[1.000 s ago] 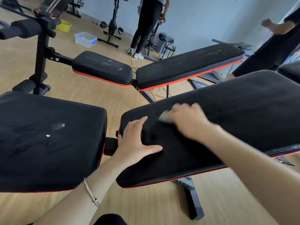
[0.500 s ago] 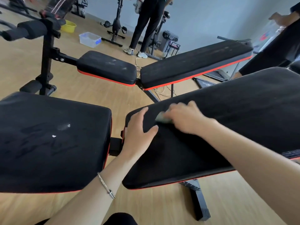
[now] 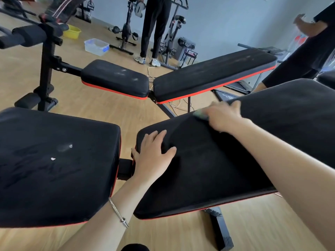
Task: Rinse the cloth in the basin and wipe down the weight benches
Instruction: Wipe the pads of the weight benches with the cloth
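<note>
The cloth [image 3: 200,114], a small pale green wad, lies on the far edge of the near bench's back pad [image 3: 235,169]. The right hand [image 3: 224,117] covers it, fingers curled over it and pressing it to the black fabric. The hand is motion-blurred, so only a corner of cloth shows at the fingertips.

Below and left of that grip, the left hand [image 3: 154,153] rests flat on the same pad near its lower end. Its fingers are straight and slightly spread and its thumb is out, and it holds nothing. A thin silver bracelet [image 3: 118,212] sits on that wrist.

Further left of the grip, across a narrow gap, is the seat pad [image 3: 54,178], black with red trim. It carries two small white specks [image 3: 53,158] and faint smears.

Beyond the grip stands a second bench [image 3: 213,73], its pads streaked with pale dust. Past it, on the wooden floor [image 3: 108,109], are a yellow basin [image 3: 72,31] and a clear plastic box [image 3: 97,46], well apart from the hands. A person in black trousers [image 3: 155,28] stands beside an exercise bike [image 3: 126,28]. To the right of the grip another person's arm [image 3: 308,28] shows at the frame edge. A pale mark on a dark panel [image 3: 226,96] just above the grip is too small to read.
</note>
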